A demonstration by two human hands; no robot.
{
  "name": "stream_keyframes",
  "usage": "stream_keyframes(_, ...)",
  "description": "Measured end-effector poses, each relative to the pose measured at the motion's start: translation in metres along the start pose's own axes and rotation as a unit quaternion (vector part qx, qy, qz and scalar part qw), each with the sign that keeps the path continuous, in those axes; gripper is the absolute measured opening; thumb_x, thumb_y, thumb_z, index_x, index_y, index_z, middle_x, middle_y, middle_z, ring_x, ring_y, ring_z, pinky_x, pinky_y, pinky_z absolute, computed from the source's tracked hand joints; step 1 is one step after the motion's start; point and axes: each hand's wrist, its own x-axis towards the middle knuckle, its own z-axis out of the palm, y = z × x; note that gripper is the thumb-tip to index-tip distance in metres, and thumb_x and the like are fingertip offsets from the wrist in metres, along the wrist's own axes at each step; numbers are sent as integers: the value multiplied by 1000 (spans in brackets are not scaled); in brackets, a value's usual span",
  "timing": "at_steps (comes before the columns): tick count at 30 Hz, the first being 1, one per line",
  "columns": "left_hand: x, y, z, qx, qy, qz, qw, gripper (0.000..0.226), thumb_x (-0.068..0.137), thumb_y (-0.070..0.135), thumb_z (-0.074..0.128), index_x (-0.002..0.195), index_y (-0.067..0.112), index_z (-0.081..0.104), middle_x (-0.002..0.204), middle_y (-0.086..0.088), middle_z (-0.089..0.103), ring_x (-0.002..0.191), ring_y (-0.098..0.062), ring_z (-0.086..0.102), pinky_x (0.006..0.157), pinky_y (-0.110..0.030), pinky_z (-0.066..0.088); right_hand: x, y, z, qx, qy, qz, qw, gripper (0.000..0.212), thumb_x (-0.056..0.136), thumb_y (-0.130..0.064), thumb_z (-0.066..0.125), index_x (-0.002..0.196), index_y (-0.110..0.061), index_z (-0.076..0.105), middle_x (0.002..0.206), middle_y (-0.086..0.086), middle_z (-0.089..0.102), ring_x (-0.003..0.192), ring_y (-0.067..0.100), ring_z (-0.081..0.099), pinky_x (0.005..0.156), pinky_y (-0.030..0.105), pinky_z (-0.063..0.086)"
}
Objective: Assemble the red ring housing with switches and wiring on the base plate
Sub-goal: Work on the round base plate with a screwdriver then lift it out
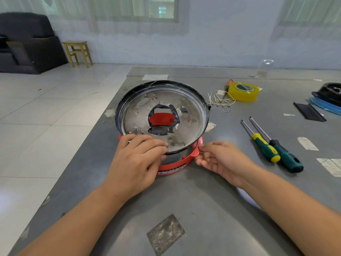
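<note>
A round metal base plate [186, 115] with a black rim is tilted up towards me, its near edge resting in the red ring housing [186, 159] on the grey table. Through the plate's central hole, edged with black tape, red plastic shows. My left hand [138, 159] grips the plate's near edge and covers the ring's left front. My right hand [219, 159] pinches the red tab on the ring's right side. Thin white wires with terminals [219, 100] lie loose by the tape roll, and small screws [225, 111] lie just in front of them.
Two screwdrivers with green handles [273, 145] lie to the right. A yellow tape roll [243, 91] and an orange-handled screwdriver [227, 85] sit at the back. A black part on a blue disc [328, 97] is at the far right. The table's left edge [103, 115] runs diagonally.
</note>
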Motion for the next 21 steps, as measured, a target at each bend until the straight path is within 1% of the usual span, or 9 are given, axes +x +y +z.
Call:
stream_keyframes(4, 1, -1, -2, -16, -8, -6, 1000, 11, 96, 22, 68, 99, 20, 79, 114, 14, 76, 108, -21, 69, 92, -47, 45, -13, 10, 8, 50, -15, 7, 999, 13, 99, -6, 63, 96, 6, 66, 79, 22, 74, 67, 24, 76, 57, 21, 59)
stream_keyframes(7, -2, -5, -5, -26, -16, -5, 1000, 14, 97, 23, 67, 101, 18, 79, 115, 12, 76, 110, -23, 69, 93, -49, 45, -18, 13, 13, 62, -16, 8, 998, 14, 100, -7, 63, 101, 7, 64, 83, 23, 75, 71, 26, 77, 60, 22, 60)
stream_keyframes(12, -14, -22, -14, -35, -12, -25, 999, 18, 97, 25, 64, 102, 16, 79, 114, 11, 75, 112, -22, 66, 96, -46, 42, -23, 22, 27, 74, -35, 11, 997, 14, 101, -8, 61, 101, 6, 62, 91, 27, 76, 79, 30, 78, 62, 23, 61)
stream_keyframes(15, -20, -32, -19, -51, -8, -29, 998, 17, 97, 26, 65, 104, 16, 77, 115, 11, 74, 114, -21, 62, 98, -46, 40, -26, 26, 37, 96, -43, 6, 994, 14, 101, -7, 60, 104, 7, 60, 92, 28, 76, 80, 31, 78, 63, 23, 61)
stream_keyframes(17, -23, -37, -21, -60, -6, -21, 998, 16, 98, 25, 65, 104, 16, 76, 116, 13, 73, 114, -21, 62, 98, -46, 40, -26, 27, 40, 107, -43, 3, 993, 17, 101, -6, 60, 110, 8, 59, 93, 28, 75, 82, 32, 78, 64, 24, 61)
stream_keyframes(19, -24, -41, -22, -65, -9, -16, 998, 16, 98, 25, 65, 102, 16, 77, 116, 17, 70, 114, -20, 62, 98, -45, 39, -26, 25, 40, 103, -47, 11, 993, 18, 102, -7, 60, 112, 7, 59, 94, 29, 75, 84, 34, 78, 65, 25, 62)
stream_keyframes(21, -23, -42, -22, -70, -20, -19, 997, 16, 97, 25, 65, 101, 15, 78, 116, 18, 69, 114, -21, 61, 98, -44, 39, -25, 21, 37, 63, -48, 30, 996, 19, 103, -15, 61, 109, 3, 57, 90, 27, 75, 83, 36, 78, 64, 28, 62)
